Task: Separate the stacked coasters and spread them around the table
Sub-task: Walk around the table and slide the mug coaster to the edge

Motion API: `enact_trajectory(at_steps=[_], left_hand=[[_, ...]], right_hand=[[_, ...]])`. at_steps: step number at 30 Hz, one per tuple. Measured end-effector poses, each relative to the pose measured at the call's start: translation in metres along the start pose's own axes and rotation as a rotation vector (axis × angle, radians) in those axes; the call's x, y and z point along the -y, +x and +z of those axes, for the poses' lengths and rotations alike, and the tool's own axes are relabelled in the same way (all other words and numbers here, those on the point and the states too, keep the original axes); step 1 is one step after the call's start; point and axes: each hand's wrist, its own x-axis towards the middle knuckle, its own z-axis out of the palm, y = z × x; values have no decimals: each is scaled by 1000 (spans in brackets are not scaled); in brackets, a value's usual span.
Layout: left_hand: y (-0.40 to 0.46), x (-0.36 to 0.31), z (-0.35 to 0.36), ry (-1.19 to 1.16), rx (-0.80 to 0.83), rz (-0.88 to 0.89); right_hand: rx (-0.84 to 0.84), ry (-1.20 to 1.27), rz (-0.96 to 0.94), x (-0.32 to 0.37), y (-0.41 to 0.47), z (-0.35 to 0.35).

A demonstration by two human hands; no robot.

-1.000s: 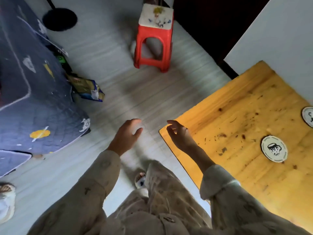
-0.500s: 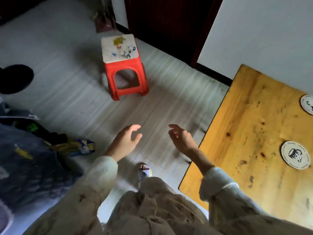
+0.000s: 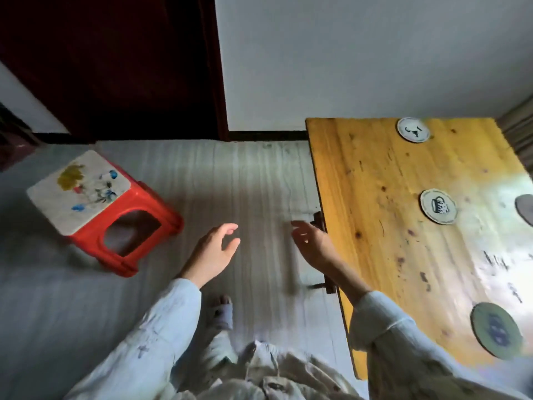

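Round white coasters lie apart on the yellow wooden table [image 3: 375, 197] at the right: one with a dark drawing [image 3: 412, 130] at the far end, one with a cup picture [image 3: 438, 206] in the middle, a greenish one [image 3: 496, 329] near me, and a grey one [image 3: 525, 209] cut off by the right border. My left hand [image 3: 213, 252] hovers over the floor, fingers apart and empty. My right hand [image 3: 313, 243] is beside the table's left edge, fingers loosely spread, holding nothing.
A red plastic stool [image 3: 101, 209] with a white patterned top stands on the pale floor at the left. A dark door [image 3: 115, 62] and a white wall [image 3: 360, 53] close the far side. My slippered foot [image 3: 222, 311] shows below my hands.
The view has swung right: the stool slid to the left, the bed left the view and more of the table and coasters appeared. Both hands stay open and empty.
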Motion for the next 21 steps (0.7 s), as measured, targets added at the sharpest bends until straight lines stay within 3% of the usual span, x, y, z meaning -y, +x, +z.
enact_trajectory(at_steps=[9,16,21], left_hand=[[120,-52,-3,197,331,293],[189,-131,56,324,565,468],[227,-168,114,396,697,468]], right_hand=[[-320,123,265,-11,27,-47],[-531,248,421,-65,40,-96],[-584,303,523,-119,57,-135]])
